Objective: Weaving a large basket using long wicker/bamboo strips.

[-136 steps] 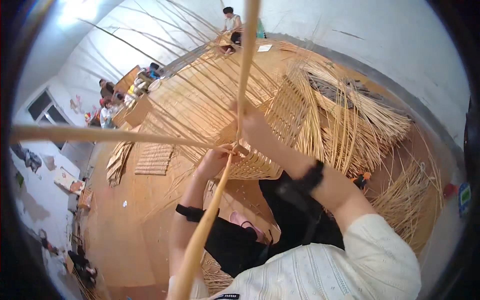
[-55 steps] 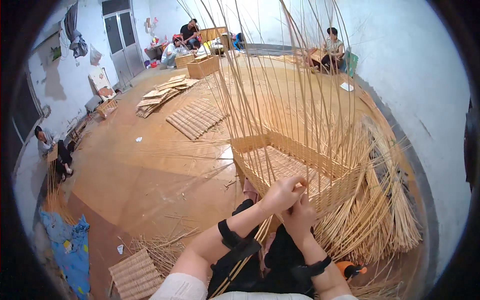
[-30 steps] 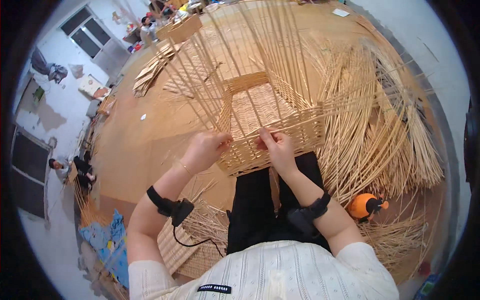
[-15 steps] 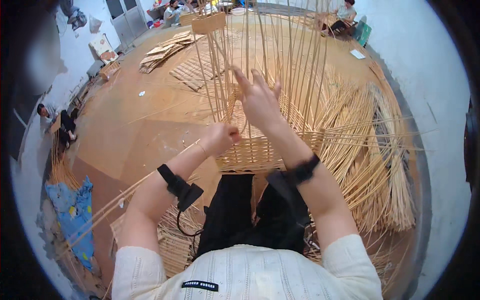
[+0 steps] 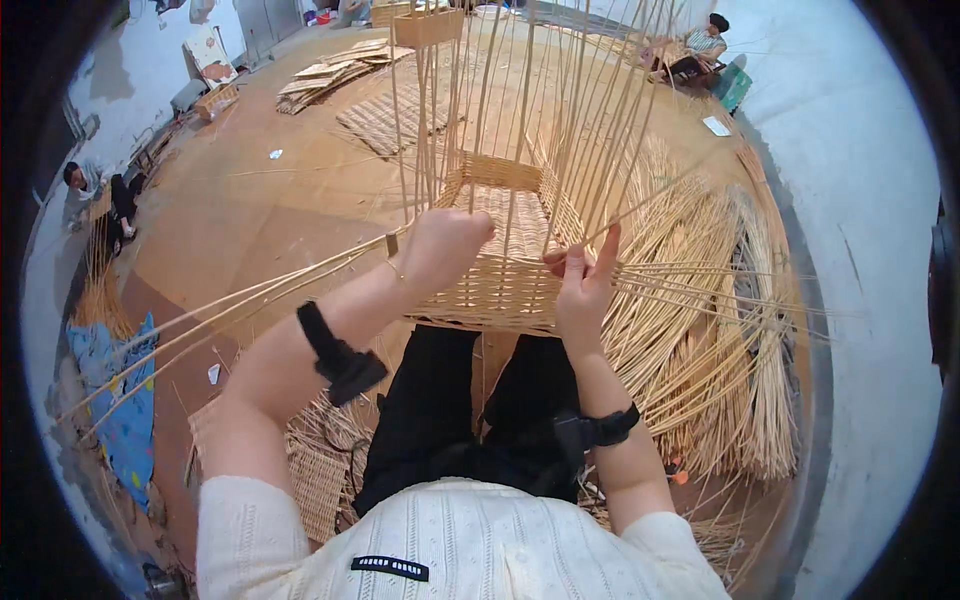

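A pale woven basket (image 5: 490,293) with tall upright stakes rests over my black-clad thighs (image 5: 420,390). My left hand (image 5: 445,250) is closed at the left of its near rim; what it grips is hidden. Long loose reeds (image 5: 250,295) run leftward from there. My right hand (image 5: 585,280) is at the right end of that rim, index finger raised and thumb against a thin reed (image 5: 628,212) that slants up to the right. The woven base shows inside the basket, behind the hands. Black straps with small devices circle both forearms.
A large reed pile (image 5: 720,350) lies at right, along the wall (image 5: 870,300). Stacked panels (image 5: 330,75) and a mat (image 5: 370,125) lie ahead. A blue cloth (image 5: 115,400) is at lower left. Co-workers sit at far left (image 5: 110,195) and back right (image 5: 700,55).
Since half a second ago my right hand has come down from among the upright stakes to the rim and closed on a reed. My left hand has risen slightly and moved right.
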`<action>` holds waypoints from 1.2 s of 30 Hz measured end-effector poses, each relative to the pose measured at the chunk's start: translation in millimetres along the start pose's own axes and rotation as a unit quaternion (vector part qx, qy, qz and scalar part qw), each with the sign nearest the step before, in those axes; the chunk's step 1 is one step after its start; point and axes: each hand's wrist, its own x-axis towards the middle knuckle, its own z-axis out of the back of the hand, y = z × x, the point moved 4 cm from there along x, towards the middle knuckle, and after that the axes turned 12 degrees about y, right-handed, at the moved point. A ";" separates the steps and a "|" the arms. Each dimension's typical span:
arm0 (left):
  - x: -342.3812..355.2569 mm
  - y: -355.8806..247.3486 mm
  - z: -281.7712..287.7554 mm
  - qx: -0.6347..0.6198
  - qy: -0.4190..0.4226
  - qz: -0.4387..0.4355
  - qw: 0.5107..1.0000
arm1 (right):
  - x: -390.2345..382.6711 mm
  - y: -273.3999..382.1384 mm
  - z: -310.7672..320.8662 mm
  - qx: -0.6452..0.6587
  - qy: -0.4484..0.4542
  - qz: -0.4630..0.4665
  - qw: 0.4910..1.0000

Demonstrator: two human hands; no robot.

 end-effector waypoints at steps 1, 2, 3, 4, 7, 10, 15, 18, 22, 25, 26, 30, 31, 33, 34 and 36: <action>3.9 -4.3 -8.5 0.002 -0.004 0.003 1.000 | -1.1 2.5 0.9 0.001 0.004 0.004 1.000; 10.0 2.4 -34.5 -0.298 0.102 0.082 0.946 | -2.0 3.4 1.0 0.026 0.013 -0.013 0.999; 12.6 0.7 -58.4 -0.565 0.197 0.148 0.788 | -2.0 3.7 2.2 0.050 0.020 -0.030 0.998; 8.3 -7.4 -63.6 -0.582 0.145 0.126 0.790 | -2.8 12.1 4.2 0.055 0.025 -0.094 0.994; 5.0 -6.0 -73.9 -0.558 0.095 0.161 0.809 | 30.3 19.8 -2.3 -0.172 0.067 -0.014 0.983; 22.8 -16.2 -76.8 -0.525 0.097 0.170 0.828 | 89.1 19.1 -9.3 -0.272 0.074 0.115 0.953; 15.0 4.1 -70.4 -0.473 0.105 0.198 0.852 | 49.8 44.6 21.9 0.026 -0.026 -0.041 0.998; 23.2 -1.2 -67.5 -0.486 0.123 0.200 0.842 | 16.2 16.8 70.9 -0.132 -0.079 -0.056 0.987; 32.9 -10.5 -36.4 -0.203 0.160 0.166 0.952 | 3.8 1.0 96.9 -0.341 -0.143 0.023 0.929; 47.9 -44.5 -22.6 0.031 0.073 0.106 0.991 | -2.7 -3.2 103.8 -0.281 -0.123 -0.081 0.948; 56.0 -56.1 -35.5 -0.208 0.078 0.089 0.971 | -4.2 -4.1 104.0 -0.296 -0.137 -0.081 0.942; 66.6 -86.5 -90.8 -0.663 0.149 0.125 0.723 | -0.3 2.4 104.0 -0.299 -0.102 -0.142 0.938; 67.8 -88.7 -93.5 -0.664 0.153 0.122 0.721 | 3.5 7.4 104.6 -0.307 -0.062 -0.197 0.929; 71.5 -91.5 -92.7 -0.640 0.120 0.117 0.750 | 16.1 3.0 115.9 -0.335 -0.051 -0.210 0.917; 75.0 -93.2 -92.7 -0.623 0.115 0.112 0.766 | 23.9 -8.4 121.3 -0.407 -0.037 -0.202 0.890; 73.1 -90.3 -95.5 -0.620 0.110 0.111 0.769 | 27.3 -12.7 114.0 -0.461 -0.022 -0.222 0.859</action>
